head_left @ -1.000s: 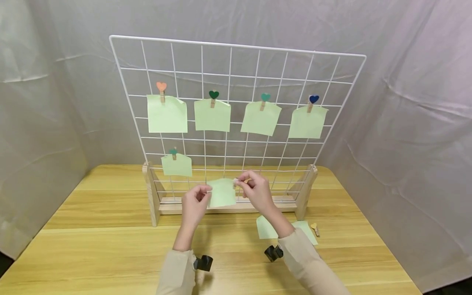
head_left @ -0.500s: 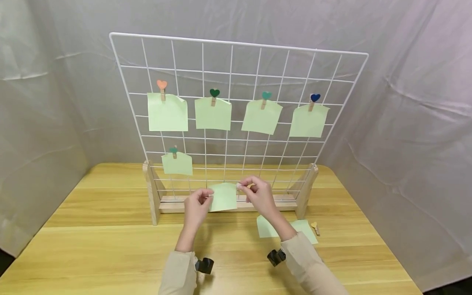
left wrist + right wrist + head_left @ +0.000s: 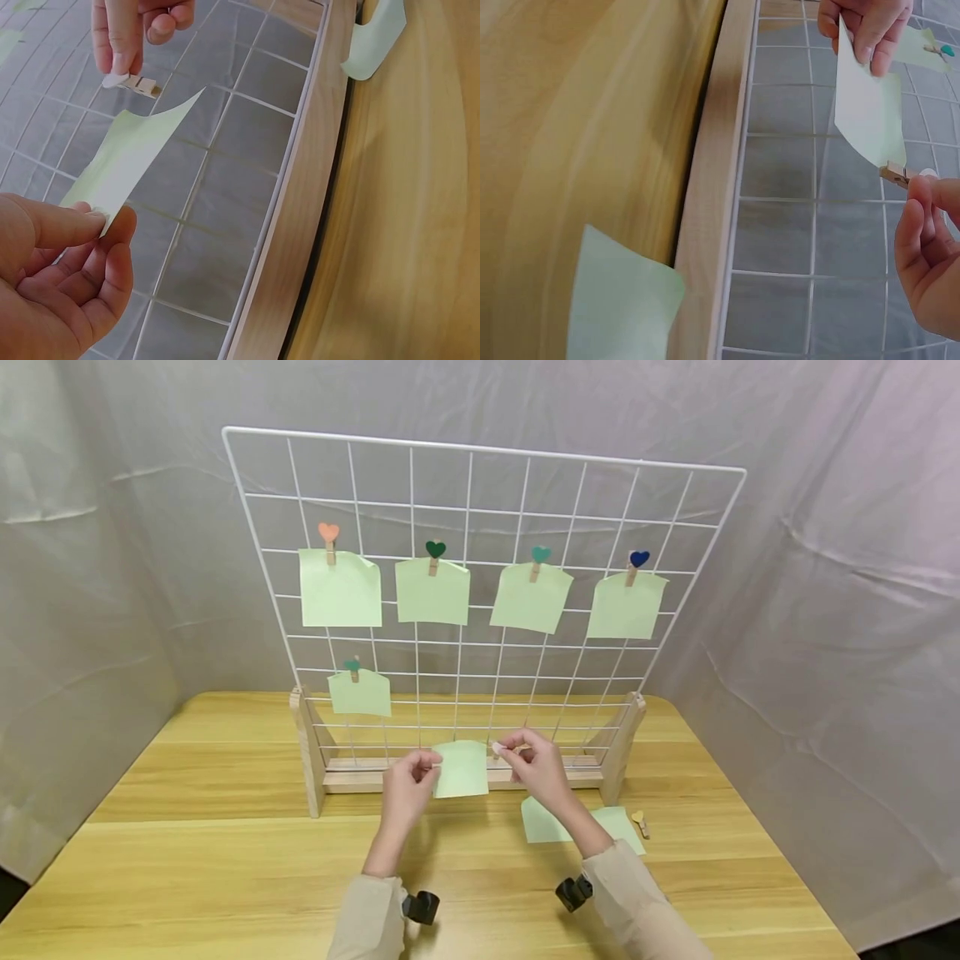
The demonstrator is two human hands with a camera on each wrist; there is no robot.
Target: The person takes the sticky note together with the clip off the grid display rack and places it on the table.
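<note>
My left hand [image 3: 407,787] pinches a pale green paper note [image 3: 462,770] by its left edge, in front of the lower part of a white wire grid [image 3: 480,644]. Between the thumb and finger of my right hand [image 3: 542,770] is a small wooden clothespin [image 3: 142,85] with a white head. In the left wrist view the clothespin is just off the note's far edge; in the right wrist view its tip overlaps a corner of the note [image 3: 864,105]. Both hands face each other at similar height, close over the grid's wooden base [image 3: 352,782].
Four-sided notes hang in an upper row, such as one under an orange heart clothespin [image 3: 328,539]; another note [image 3: 360,693] hangs lower left. Loose notes [image 3: 619,828] lie on the table [image 3: 247,877] under the right forearm, beside a yellow heart clothespin [image 3: 640,823].
Both hands have moved down and slightly right, carrying the note and the clothespin. The gap between the clothespin and the note's right edge has widened a little in the head view.
</note>
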